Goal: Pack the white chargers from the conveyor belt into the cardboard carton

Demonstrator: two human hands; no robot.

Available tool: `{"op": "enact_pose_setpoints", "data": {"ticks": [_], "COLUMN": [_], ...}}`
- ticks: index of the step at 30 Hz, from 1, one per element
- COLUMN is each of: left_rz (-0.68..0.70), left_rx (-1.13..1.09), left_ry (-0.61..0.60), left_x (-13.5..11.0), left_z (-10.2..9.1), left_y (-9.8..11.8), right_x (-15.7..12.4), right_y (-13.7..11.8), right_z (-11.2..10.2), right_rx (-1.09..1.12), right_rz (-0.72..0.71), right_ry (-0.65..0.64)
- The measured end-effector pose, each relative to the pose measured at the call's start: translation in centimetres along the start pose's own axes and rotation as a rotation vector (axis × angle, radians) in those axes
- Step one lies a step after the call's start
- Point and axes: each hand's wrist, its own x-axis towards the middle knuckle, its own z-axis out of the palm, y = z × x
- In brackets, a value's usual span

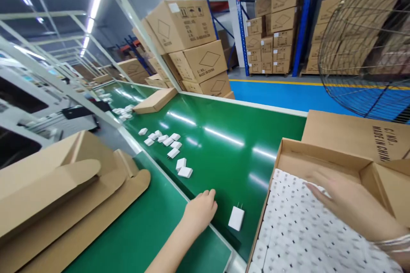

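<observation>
My left hand (200, 212) rests on the edge of the green conveyor belt (224, 136), fingers curled loosely, holding nothing I can see. A white plug charger (236, 217) lies on the belt just right of it. My right hand (349, 204) is stretched flat, fingers apart, over the rows of white chargers (294, 230) packed in an open cardboard box (320, 158) at the lower right. Several more loose white chargers (166, 143) lie scattered further up the belt.
Flattened cardboard pieces (64, 196) are piled at the lower left on the green side table. A flat cardboard box (155, 100) sits far up the belt. Stacked cartons (195, 47) and shelving (275, 25) stand behind. A wire fan guard (368, 42) is at the right.
</observation>
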Motion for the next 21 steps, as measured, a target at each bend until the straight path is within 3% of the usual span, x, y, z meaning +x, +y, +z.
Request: {"op": "enact_pose_setpoints", "data": {"ticks": [5,9,12,15,19,21], "left_rz": [-0.215,-0.252,-0.150,-0.008,0.188,0.362], "left_rx": [0.007,-0.020,-0.077,-0.173,-0.360,-0.574], "left_ry": [0.143,0.216,0.256,0.306,0.366,0.468], "left_x": [3.3,6.3,7.5,7.0,2.7,-0.4], "left_z": [0.9,0.4,-0.2,-0.5,-0.7,-1.0], "left_y": [-5.6,-9.3,-10.6,-10.2,-7.0,-4.8], "right_x": [4.6,6.5,7.0,7.5,7.7,7.0], "right_y": [-11.2,-16.0,-16.7,-16.0,-14.4,-13.8], "right_z": [2.9,7.3,9.4,9.0,5.8,4.1], "right_rx": [-0.116,-0.184,-0.189,-0.125,0.049,0.271], "right_rz": [-0.348,-0.539,-0.619,-0.635,-0.529,-0.447], "right_ry": [-0.346,-0.578,-0.648,-0.640,-0.528,-0.420]}}
